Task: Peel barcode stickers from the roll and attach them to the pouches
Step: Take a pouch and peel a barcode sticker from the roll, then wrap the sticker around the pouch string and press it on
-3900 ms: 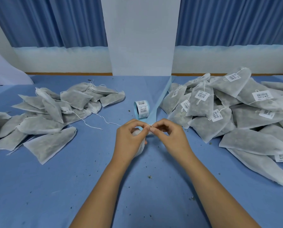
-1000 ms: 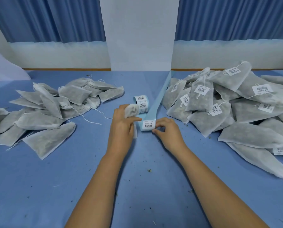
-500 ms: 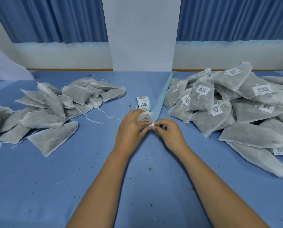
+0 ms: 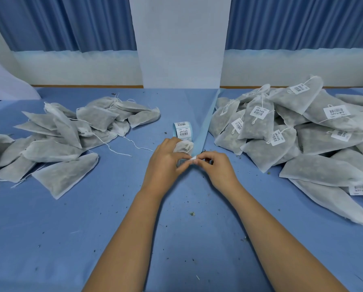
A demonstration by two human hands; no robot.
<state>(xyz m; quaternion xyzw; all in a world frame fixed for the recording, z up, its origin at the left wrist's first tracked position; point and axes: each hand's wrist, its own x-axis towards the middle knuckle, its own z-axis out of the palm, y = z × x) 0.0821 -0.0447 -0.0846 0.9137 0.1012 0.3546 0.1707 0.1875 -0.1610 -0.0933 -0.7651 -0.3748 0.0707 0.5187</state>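
Note:
My left hand [image 4: 165, 165] grips a grey-white pouch [image 4: 183, 146], whose top pokes out above the fingers. My right hand [image 4: 215, 168] pinches a white sticker [image 4: 192, 159] between thumb and forefinger, right against my left fingertips. The sticker sits at the near end of the pale blue backing strip [image 4: 204, 127], which runs away to the table's back. The barcode sticker roll [image 4: 182, 130] stands upright just behind my left hand. Most of the held pouch is hidden in my left palm.
A pile of unlabelled pouches [image 4: 71, 135] with loose strings lies on the left. A larger pile of barcode-labelled pouches [image 4: 292, 131] fills the right side. The blue table cloth [image 4: 176, 239] carries scattered crumbs. A white pillar [image 4: 180, 43] stands behind the table.
A second ago the sticker lay face up on the strip between my hands. Both hands have closed together on it, and the pouch has dropped lower in my left hand.

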